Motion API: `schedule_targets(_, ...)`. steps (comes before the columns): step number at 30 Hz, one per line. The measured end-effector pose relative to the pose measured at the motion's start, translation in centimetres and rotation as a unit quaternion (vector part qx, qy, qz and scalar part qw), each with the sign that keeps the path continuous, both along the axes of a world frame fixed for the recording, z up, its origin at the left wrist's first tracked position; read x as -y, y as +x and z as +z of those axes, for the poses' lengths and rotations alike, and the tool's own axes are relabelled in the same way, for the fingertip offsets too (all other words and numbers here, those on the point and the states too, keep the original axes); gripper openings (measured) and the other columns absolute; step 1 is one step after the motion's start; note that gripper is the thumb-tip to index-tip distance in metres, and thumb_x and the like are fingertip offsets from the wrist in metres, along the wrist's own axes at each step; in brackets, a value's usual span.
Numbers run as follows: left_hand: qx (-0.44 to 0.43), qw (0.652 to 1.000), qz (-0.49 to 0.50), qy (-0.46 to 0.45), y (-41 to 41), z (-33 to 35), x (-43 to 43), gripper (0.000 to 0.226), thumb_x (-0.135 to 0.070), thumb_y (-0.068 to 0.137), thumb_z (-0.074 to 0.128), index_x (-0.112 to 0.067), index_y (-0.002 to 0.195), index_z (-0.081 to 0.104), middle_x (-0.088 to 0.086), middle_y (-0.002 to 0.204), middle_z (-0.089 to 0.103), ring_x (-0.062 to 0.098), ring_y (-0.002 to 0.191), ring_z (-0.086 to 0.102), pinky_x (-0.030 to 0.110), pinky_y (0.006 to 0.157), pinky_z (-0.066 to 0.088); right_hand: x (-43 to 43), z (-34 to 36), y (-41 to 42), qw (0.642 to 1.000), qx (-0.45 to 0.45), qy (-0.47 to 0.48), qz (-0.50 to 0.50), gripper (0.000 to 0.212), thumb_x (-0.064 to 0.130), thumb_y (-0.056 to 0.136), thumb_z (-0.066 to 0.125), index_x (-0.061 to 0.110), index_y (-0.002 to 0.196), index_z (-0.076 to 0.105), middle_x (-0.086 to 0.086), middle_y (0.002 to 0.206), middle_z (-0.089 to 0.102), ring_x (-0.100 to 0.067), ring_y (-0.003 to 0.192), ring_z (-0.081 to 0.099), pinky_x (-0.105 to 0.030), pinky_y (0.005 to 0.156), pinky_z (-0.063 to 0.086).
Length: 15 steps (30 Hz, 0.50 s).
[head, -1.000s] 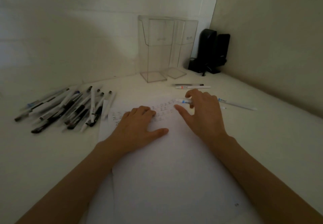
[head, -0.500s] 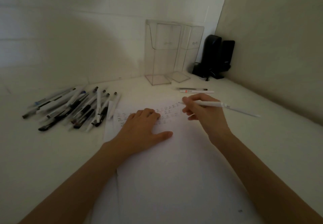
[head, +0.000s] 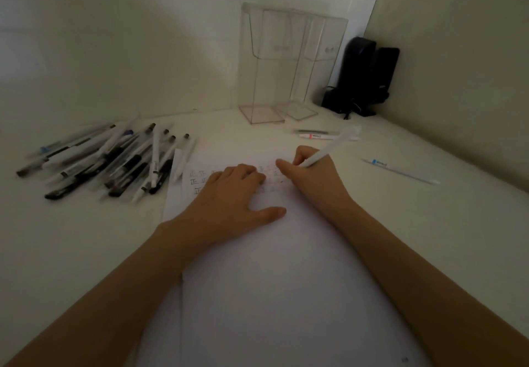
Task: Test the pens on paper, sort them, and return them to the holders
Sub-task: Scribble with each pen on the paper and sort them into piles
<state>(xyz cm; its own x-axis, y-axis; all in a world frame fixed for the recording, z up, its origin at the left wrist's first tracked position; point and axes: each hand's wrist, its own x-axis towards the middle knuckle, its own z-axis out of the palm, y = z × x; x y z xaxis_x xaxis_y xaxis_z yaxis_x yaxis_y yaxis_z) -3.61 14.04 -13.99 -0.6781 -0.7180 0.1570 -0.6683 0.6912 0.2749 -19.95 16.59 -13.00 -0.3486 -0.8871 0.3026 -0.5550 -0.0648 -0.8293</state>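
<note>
Head view: the testing step is in hand. The right hand (head: 312, 177) has its thumb and fingers curled round a white pen (head: 326, 151), in a writing grip. The pen's upper end slants toward one o'clock; its tip is hidden behind the fingers, over the top edge of the paper (head: 272, 280). The left hand (head: 232, 197) lies flat on the sheet with fingers relaxed and thumb spread, pinning it beside rows of small handwritten marks.

The next move likely calls for a short stroke on bare paper beside those marks. Then comes a verdict on whether ink flows, before the pen joins a sorted group.

The pen looks slim and pale with a translucent far end. The pile of pens (head: 108, 160), at ten o'clock from the hands, looks untested. Two pens (head: 315, 134) lie at twelve o'clock and a blue-labelled pen (head: 398, 170) at three. Both clear holders (head: 272, 65), farther off at twelve, stand empty.
</note>
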Motion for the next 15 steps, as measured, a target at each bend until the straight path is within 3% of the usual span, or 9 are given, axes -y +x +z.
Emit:
schedule_targets(2,-0.005,1.0,-0.001,0.002,0.04,0.0,-0.03,0.073,-0.068,0.079,0.043,-0.025,0.138,0.034,-0.003,0.144,0.03,0.014,0.131,0.028,0.032,0.107,0.02,0.15,-0.06,-0.22,1.0,-0.005,-0.009,0.0,0.037,0.007,0.076,0.064,0.015,0.056,0.033,0.001,0.049,0.032,-0.005,0.044,0.03,-0.019,0.044,0.027)
schedule_targets(6,-0.009,1.0,0.0,0.006,0.12,0.08,-0.08,0.073,-0.068,0.078,0.043,-0.025,0.137,0.035,-0.003,0.144,0.031,0.014,0.13,0.029,0.032,0.107,0.02,-0.08,-0.14,-0.42,1.0,-0.002,-0.007,0.025,0.03,0.003,0.074,0.061,0.012,0.059,0.036,-0.003,0.05,0.034,-0.013,0.047,0.034,-0.02,0.042,0.026)
schedule_targets(10,-0.004,1.0,0.0,0.009,0.1,0.11,-0.12,0.073,-0.068,0.079,0.042,-0.025,0.137,0.035,-0.003,0.143,0.031,0.014,0.13,0.028,0.032,0.107,0.02,-0.16,-0.34,-0.2,0.999,-0.021,0.0,0.041,0.03,0.004,0.077,0.06,0.013,0.06,0.038,-0.003,0.052,0.037,-0.011,0.048,0.037,-0.019,0.043,0.029)
schedule_targets(15,-0.006,1.0,0.001,0.005,0.13,0.04,0.0,0.073,-0.068,0.079,0.043,-0.025,0.137,0.035,-0.003,0.143,0.032,0.014,0.129,0.029,0.032,0.106,0.02,0.04,-0.32,-0.14,0.999,-0.037,0.001,0.025,0.038,0.003,0.075,0.06,0.018,0.057,0.03,0.003,0.052,0.029,-0.004,0.044,0.027,-0.014,0.042,0.024)
